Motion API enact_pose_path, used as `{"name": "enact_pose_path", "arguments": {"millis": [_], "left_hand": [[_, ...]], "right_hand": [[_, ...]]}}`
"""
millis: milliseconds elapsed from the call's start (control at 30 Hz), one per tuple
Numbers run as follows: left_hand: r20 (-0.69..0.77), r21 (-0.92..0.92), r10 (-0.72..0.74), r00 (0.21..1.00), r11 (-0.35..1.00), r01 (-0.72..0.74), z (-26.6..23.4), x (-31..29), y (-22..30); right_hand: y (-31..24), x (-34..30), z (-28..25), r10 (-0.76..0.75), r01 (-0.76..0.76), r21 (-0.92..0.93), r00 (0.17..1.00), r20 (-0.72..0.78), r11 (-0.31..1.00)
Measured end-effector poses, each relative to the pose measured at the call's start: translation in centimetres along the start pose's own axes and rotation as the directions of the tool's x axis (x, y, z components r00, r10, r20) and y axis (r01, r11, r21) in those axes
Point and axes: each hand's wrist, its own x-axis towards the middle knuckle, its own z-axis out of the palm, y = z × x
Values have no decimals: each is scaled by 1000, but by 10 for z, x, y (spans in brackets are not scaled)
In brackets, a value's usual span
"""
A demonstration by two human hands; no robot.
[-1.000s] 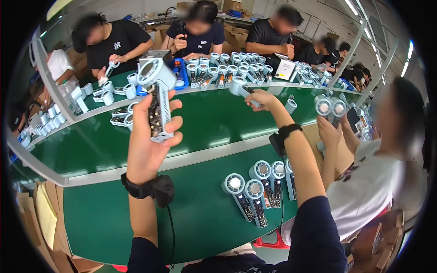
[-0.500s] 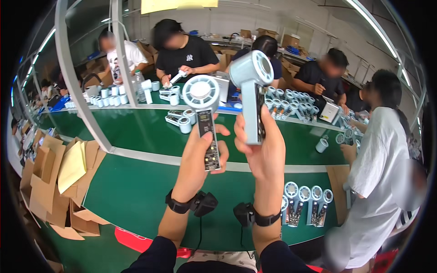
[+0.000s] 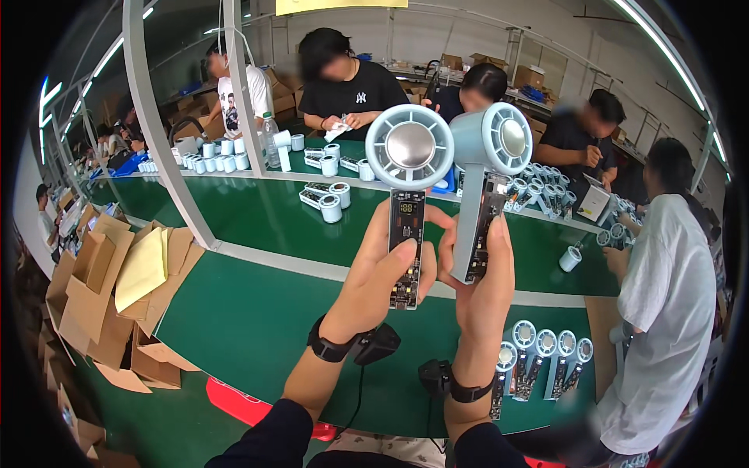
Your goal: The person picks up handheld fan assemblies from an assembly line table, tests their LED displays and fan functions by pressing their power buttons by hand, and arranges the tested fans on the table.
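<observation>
My left hand [image 3: 382,265] grips a light-blue handheld fan [image 3: 410,147] by its handle, round head up. The handle has its cover off, so a dark circuit board [image 3: 406,234] faces me, with my thumb pressed on it and a small display above the thumb. In my right hand [image 3: 485,269] is a second handheld fan [image 3: 499,140], turned partly sideways, its bare board [image 3: 485,222] showing along one side. The two fan heads are side by side and overlap in view. Both are held up above the green work table [image 3: 257,312].
Several similar fans [image 3: 546,343] lie in a row at the table's right. Beyond a pale rail, a green conveyor [image 3: 257,222] carries more fans. Co-workers sit along its far side; one in a white shirt [image 3: 671,257] stands at right. Cardboard boxes [image 3: 101,296] are piled at left.
The right-hand fan has come down and turned, its head now facing me more. The left-hand fan has moved right and closer to it. The small display on its board is now readable as lit.
</observation>
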Motion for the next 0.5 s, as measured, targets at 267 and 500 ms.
{"name": "enact_pose_path", "arguments": {"millis": [267,500], "left_hand": [[46,-104,61,997,993,-56,-11,5,-14],[-36,-17,46,998,999,-46,-10,5,-6]], "right_hand": [[10,3,3,-33,32,-42,999,-35,999],[18,5,3,-86,88,-58,996,39,994]]}}
